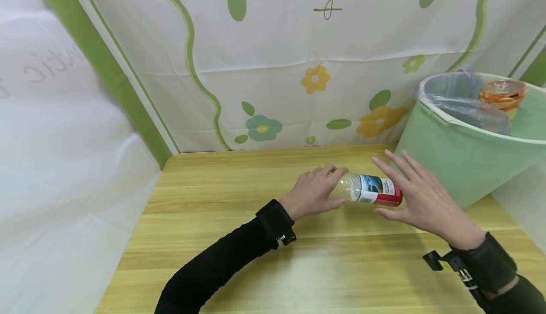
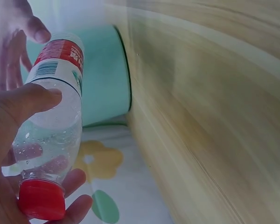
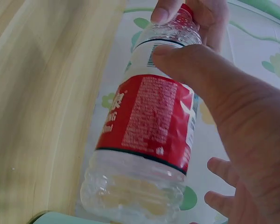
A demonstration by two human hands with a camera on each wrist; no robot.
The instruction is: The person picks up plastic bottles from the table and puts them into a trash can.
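Note:
A clear plastic bottle [image 1: 370, 189] with a red, white and blue label lies nearly level above the wooden table. My left hand [image 1: 314, 189] grips its neck end, the thumb across one side and the fingers behind, with the red cap [image 2: 42, 199] by the palm. At the base end my right hand [image 1: 422, 195] holds its fingers spread and fairly straight. Its thumb overlaps the label [image 3: 147, 121] in the right wrist view; I cannot tell whether it touches. Water droplets show inside the bottle.
To the right stands a light green bin [image 1: 452, 157] lined with a clear bag [image 1: 473, 110]; an orange-patterned container [image 1: 503, 95] sits inside. A white floral cloth [image 1: 277, 91] hangs behind the wooden table [image 1: 222, 186], and a white sheet [image 1: 55, 162] covers the left side.

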